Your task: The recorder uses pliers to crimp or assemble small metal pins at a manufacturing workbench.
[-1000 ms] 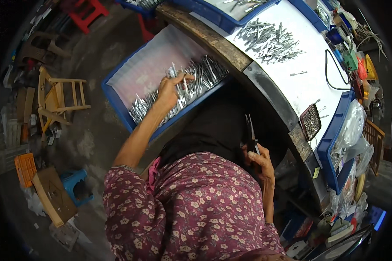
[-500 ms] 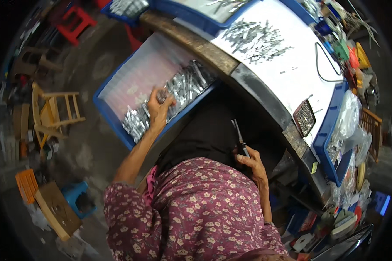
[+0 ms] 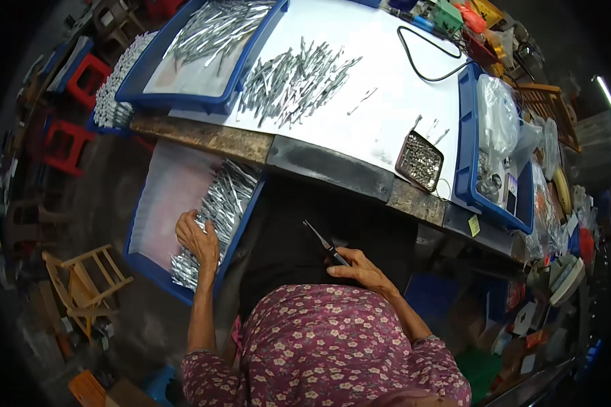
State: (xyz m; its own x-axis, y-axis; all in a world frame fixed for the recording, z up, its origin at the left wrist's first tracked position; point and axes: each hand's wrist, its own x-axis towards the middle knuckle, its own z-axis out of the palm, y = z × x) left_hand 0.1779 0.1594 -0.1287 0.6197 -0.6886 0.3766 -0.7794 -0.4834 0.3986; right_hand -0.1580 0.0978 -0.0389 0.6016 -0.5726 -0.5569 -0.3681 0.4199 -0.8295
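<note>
In the head view, slim metal pieces [image 3: 229,195] lie heaped in the blue tray [image 3: 153,275], left of centre. The left hand [image 3: 199,239] is at the heap's left edge, fingers bent; whether its grip has caught any, I cannot tell. Near centre, the right hand [image 3: 360,269] has its grip closed round a slim-tipped tool [image 3: 328,247]. The pieces look light, stiff and slick, probably best pinched mid-length.

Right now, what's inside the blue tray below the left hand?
In the blue tray, slim metal pieces lie heaped toward the right side, pale lining showing beside them. The left hand hides some; anything beneath the heap is covered.
</note>
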